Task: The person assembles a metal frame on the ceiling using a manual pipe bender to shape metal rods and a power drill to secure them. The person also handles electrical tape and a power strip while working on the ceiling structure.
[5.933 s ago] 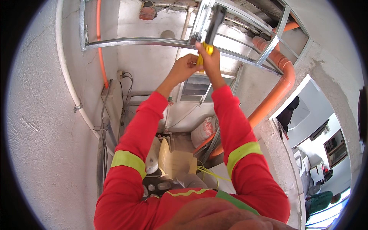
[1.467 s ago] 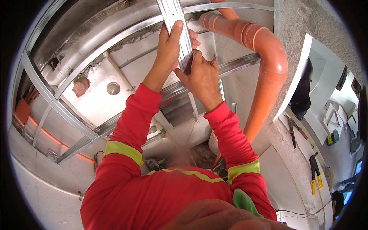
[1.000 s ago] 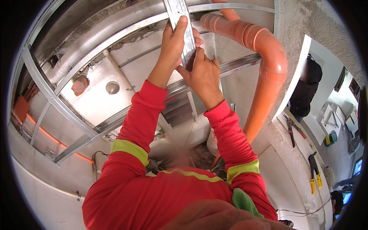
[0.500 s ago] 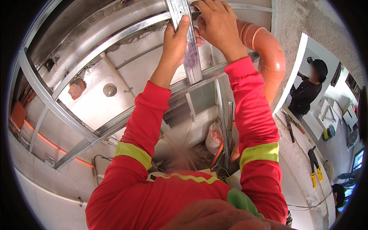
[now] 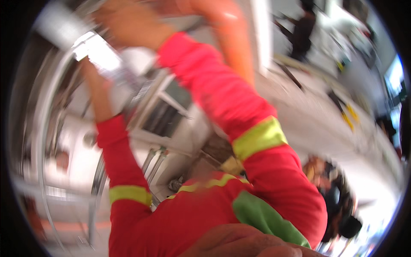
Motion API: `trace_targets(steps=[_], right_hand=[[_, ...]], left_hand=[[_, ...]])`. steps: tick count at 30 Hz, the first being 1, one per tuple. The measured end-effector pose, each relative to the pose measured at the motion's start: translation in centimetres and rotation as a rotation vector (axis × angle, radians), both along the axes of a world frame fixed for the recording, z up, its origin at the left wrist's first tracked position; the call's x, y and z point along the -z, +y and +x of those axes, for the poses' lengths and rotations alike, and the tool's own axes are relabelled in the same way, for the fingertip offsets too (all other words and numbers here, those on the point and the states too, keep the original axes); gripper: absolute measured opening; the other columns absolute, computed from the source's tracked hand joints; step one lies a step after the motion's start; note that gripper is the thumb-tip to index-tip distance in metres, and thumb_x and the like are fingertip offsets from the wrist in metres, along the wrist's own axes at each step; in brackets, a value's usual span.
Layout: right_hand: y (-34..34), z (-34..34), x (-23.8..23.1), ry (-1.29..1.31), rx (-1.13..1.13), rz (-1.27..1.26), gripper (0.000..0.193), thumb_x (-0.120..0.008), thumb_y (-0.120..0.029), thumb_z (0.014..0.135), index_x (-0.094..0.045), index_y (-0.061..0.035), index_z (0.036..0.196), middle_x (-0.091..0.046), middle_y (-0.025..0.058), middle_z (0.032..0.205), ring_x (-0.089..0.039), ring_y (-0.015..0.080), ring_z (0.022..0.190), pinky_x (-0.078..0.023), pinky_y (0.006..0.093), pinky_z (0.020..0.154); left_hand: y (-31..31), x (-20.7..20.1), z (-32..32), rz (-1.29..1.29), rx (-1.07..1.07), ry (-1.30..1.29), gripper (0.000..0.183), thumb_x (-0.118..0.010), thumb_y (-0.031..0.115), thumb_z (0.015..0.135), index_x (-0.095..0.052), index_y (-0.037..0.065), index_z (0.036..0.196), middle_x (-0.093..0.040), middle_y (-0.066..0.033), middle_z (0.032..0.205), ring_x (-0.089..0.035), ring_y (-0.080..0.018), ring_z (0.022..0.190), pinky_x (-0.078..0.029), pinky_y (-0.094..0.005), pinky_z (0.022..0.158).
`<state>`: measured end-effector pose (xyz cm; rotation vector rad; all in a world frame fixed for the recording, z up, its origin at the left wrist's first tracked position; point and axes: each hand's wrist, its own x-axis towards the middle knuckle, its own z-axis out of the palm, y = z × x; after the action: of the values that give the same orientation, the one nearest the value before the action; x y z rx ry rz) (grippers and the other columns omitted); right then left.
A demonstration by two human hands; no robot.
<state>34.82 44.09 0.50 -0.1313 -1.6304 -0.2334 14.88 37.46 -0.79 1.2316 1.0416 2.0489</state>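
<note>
A galvanised metal channel (image 5: 102,53), bright with glare, slants across the upper left, heavily blurred. My left hand (image 5: 97,83) is against its lower side, the thumb along its edge and the other fingers hidden behind it, closed round the metal. Above and to the right, my right hand (image 5: 128,23) reaches to the channel's upper part. Its fingers are smeared by motion, so their grip is unclear. Both arms, in red sleeves with yellow bands, are raised.
A thick orange pipe (image 5: 235,43) bends down just right of my right hand. Yellow-handled snips (image 5: 342,109) and a dark tool (image 5: 291,77) lie on a pale ledge. A person in dark clothes (image 5: 301,34) stands beyond. Curved metal framing (image 5: 42,132) runs down the left.
My view has swung, so the hands, channel and pipe now appear farther left. The channel and hands have become blurred. The left hand stays at the channel.
</note>
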Motion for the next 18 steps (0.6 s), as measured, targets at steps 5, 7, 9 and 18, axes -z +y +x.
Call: trace_targets(steps=[5, 7, 9, 18], right_hand=[[-1.9, 10.3, 11.6, 0.314, 0.049, -0.143, 0.041, -0.075, -0.01, 0.077, -0.069, -0.0073, 0.117, -0.068, 0.0124, 0.108, -0.065, 0.0311, 0.103, -0.051, 0.0429, 0.09], [-1.8, 17.6, 19.7, 0.359, 0.141, -0.296, 0.047, -0.076, 0.002, 0.08, -0.064, -0.0051, 0.125, -0.068, 0.0116, 0.111, -0.066, 0.026, 0.101, -0.052, 0.038, 0.089], [-0.9, 24.8, 27.5, 0.542, 0.375, -0.648, 0.037, -0.075, 0.001, 0.086, -0.067, -0.0062, 0.122, -0.071, 0.0081, 0.103, -0.07, 0.0166, 0.089, -0.058, 0.0317, 0.072], [5.0, 58.9, 40.6, -0.437, 1.546, -1.498, 0.077, -0.072, -0.034, 0.083, -0.041, -0.0227, 0.152, -0.045, 0.005, 0.157, -0.037, 0.0299, 0.148, -0.037, 0.0695, 0.108]], left_hand=[[1.5, -1.2, -2.5, -0.025, -0.122, 0.342, 0.061, -0.051, 0.05, 0.105, -0.046, 0.007, 0.147, -0.063, -0.0174, 0.117, -0.063, -0.0324, 0.109, -0.048, -0.0471, 0.105], [1.4, -1.4, -2.6, -0.034, -0.133, 0.408, 0.065, -0.052, 0.052, 0.104, -0.044, 0.006, 0.148, -0.062, -0.0174, 0.118, -0.063, -0.0327, 0.11, -0.047, -0.0465, 0.106], [1.4, -1.7, -2.4, -0.055, -0.144, 0.363, 0.066, -0.052, 0.051, 0.104, -0.042, 0.003, 0.149, -0.06, -0.0198, 0.122, -0.062, -0.0337, 0.114, -0.047, -0.0479, 0.109], [0.3, -1.8, 0.8, -0.077, -0.238, 0.395, 0.059, -0.048, 0.043, 0.107, -0.042, 0.001, 0.148, -0.056, -0.0239, 0.126, -0.061, -0.0371, 0.119, -0.046, -0.0488, 0.111]])
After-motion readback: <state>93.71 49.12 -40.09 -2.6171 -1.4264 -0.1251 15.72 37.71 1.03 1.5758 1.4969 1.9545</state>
